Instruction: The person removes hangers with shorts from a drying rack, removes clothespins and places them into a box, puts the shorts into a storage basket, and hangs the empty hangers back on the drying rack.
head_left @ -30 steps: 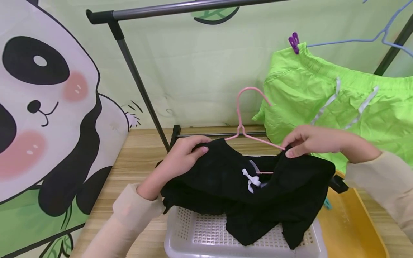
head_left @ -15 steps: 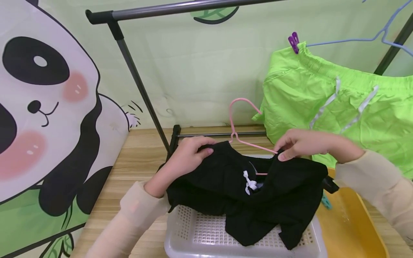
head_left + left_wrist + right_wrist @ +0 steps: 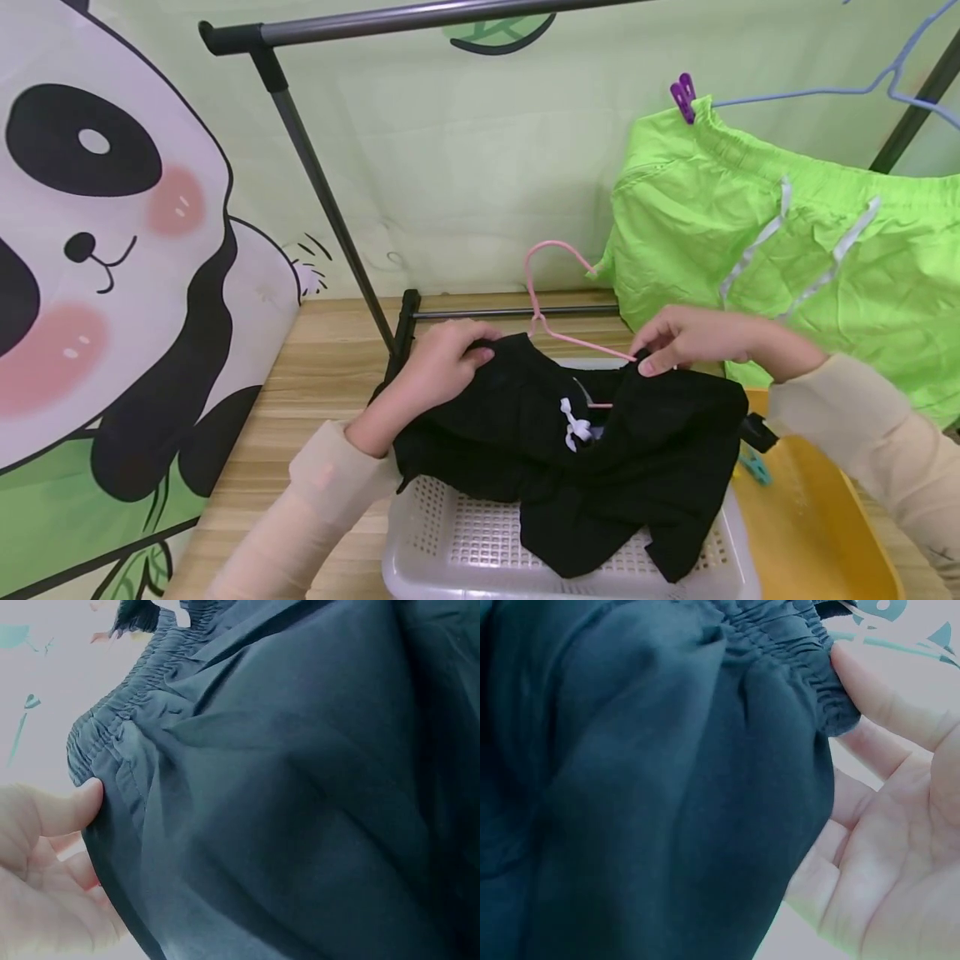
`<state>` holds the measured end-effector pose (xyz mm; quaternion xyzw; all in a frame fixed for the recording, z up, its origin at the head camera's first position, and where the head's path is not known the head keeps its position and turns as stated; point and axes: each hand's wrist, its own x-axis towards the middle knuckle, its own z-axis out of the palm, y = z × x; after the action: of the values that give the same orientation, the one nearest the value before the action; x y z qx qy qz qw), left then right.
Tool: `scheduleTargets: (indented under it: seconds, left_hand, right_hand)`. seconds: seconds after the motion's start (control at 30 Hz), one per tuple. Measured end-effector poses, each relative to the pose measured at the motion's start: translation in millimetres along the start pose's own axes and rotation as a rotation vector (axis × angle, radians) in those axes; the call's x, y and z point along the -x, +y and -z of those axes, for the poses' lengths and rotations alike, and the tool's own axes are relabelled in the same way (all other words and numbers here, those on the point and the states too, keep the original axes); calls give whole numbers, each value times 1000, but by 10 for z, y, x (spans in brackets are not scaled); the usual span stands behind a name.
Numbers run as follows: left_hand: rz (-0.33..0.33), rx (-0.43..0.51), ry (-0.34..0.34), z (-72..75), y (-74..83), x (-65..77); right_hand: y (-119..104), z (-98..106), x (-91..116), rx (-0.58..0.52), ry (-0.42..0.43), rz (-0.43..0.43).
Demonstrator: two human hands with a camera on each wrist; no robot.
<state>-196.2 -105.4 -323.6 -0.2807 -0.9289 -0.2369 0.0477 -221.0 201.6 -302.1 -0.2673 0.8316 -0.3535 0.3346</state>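
Note:
A pair of black shorts (image 3: 540,433) with a white drawstring bow (image 3: 576,423) hangs over a white perforated basket (image 3: 480,542). My left hand (image 3: 446,362) grips the left end of the elastic waistband (image 3: 127,720). My right hand (image 3: 678,342) pinches the right end of the waistband (image 3: 810,667). A pink hanger (image 3: 551,287) pokes up out of the waistband between my hands, with its hook pointing up. The black cloth fills both wrist views, and the hanger's lower bar is mostly hidden inside it.
A dark clothes rail (image 3: 337,33) crosses the top, with its slanted post (image 3: 330,208) and base bar (image 3: 517,312) on the wooden table (image 3: 322,367). Bright green shorts (image 3: 787,242) hang at the right under a purple peg (image 3: 682,96). A yellow tray (image 3: 810,517) sits at the lower right.
Both hands have moved left and slightly down with the shorts. The pink hanger has sunk deeper into the waistband and shifted left.

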Motion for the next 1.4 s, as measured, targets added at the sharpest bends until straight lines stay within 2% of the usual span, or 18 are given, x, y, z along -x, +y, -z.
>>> scheduleTargets:
  seconds: [0.27,0.47,0.77,1.07,1.23,1.4]
  left_hand:
    - [84,151,-48,-33,-136,-8]
    - [113,200,-68,-38,-200,7]
    - [125,208,-16,-35,-324,72]
    - [156,260,25,11,-405,153]
    - [138,282,40,32,-441,190]
    - [150,320,41,44,-470,239]
  right_hand:
    - [182,13,5,-28,29,31]
    - [287,43,39,-45,32,39]
    - [403,97,144,-105,48,22]
    - [496,120,226,-159,16,40]
    - [542,110,249,-186,0,64]
    - [584,67,243,-187,-3,81]
